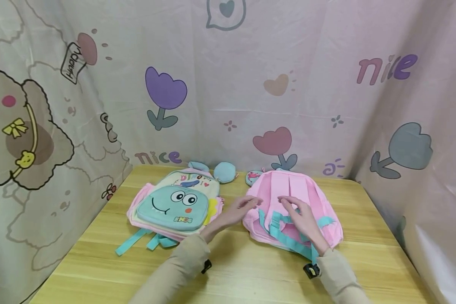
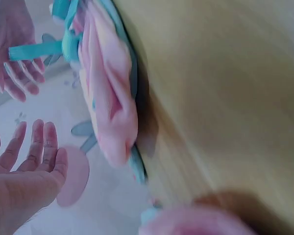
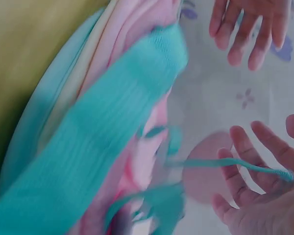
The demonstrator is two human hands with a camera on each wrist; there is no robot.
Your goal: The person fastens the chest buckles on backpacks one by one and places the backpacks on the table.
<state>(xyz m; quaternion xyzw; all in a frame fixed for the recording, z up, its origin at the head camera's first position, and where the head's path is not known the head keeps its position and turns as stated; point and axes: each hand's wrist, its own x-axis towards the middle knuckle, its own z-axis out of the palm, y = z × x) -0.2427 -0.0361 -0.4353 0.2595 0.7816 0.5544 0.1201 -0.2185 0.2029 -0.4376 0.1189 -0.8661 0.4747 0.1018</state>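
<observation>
A pink backpack (image 1: 300, 185) lies with its back panel and teal straps (image 1: 289, 240) facing up. Over its left part hovers my left hand (image 1: 238, 211), fingers loosely bent and holding nothing. Above the straps is my right hand (image 1: 302, 217), its fingers spread and relaxed. In the right wrist view a thin teal strap (image 3: 225, 162) reaches across the right palm (image 3: 264, 188); whether it touches the skin I cannot tell. A second backpack (image 1: 175, 207), with a teal smiling dinosaur face on its front pocket, lies front up to the left.
Small round teal pouches (image 1: 224, 172) lie at the table's back edge by the backpacks. Loose teal straps (image 1: 133, 241) stick out from under the left backpack. A patterned curtain (image 1: 228, 84) encloses the wooden table (image 1: 247, 274) at the back and both sides.
</observation>
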